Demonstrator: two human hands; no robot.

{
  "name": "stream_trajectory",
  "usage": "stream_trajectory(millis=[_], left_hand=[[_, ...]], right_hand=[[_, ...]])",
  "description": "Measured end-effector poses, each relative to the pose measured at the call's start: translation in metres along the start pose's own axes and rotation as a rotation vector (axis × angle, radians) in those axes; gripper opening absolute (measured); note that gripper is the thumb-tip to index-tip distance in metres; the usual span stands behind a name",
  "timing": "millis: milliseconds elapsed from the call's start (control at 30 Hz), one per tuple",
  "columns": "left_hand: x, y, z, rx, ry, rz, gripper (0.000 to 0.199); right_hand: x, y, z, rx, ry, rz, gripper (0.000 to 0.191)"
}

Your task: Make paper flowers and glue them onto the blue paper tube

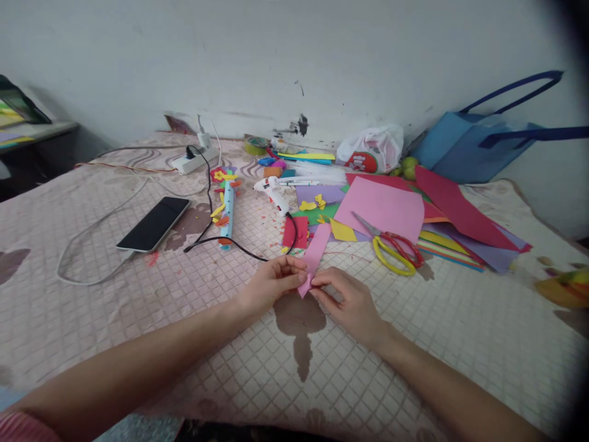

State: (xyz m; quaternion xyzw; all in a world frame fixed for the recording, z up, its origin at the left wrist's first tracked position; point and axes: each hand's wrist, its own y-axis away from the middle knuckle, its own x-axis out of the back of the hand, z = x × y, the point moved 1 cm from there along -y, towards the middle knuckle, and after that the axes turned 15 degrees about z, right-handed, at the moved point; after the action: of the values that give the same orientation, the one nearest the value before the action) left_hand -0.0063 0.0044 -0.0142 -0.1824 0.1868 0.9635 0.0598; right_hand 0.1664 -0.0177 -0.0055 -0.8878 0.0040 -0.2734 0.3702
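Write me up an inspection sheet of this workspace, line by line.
Surface: checked tablecloth with brown patches; small red scraps near the glue gun.
Job's things: pink strip, creased at its near end.
Clutter: phone, scissors partly over a pink sheet, more coloured paper, white plastic bag.
Grips: left grip and right grip both pinch the strip's near end.
Cables: black cord loops from the glue gun towards the power strip; white cable reaches the phone.
Surroundings: marked wall behind, blue bag far right.

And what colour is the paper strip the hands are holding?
The paper strip is pink, seen best in the head view.
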Motion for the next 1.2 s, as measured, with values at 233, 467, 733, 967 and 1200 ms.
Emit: stream_trajectory(millis=[233, 467, 733, 967, 1200], left_hand=[[0.0000, -0.0002, 0.0006, 0.007, 0.021, 0.006, 0.031], [-0.0004, -0.0001, 0.0005, -0.011, 0.019, -0.013, 0.032], [0.0008, -0.0027, -0.0032, -0.085, -0.025, -0.014, 0.028], [0.0011, -0.0044, -0.0040, -0.111, -0.047, -0.055, 0.028], [0.0021, -0.0047, -0.0043, -0.099, -0.034, -0.039, 0.029]], right_hand=[[0.0008, 0.0012, -0.0004, -0.009, 0.030, 0.002, 0.013], [-0.0004, 0.0011, -0.0002, 0.020, 0.050, 0.003, 0.010], [0.0023, -0.0024, -0.0047, 0.077, 0.052, 0.021, 0.014], [0.0010, -0.0032, -0.0039, 0.101, 0.020, -0.007, 0.015], [0.0001, -0.0007, 0.0005, 0.094, -0.027, -0.012, 0.020]])
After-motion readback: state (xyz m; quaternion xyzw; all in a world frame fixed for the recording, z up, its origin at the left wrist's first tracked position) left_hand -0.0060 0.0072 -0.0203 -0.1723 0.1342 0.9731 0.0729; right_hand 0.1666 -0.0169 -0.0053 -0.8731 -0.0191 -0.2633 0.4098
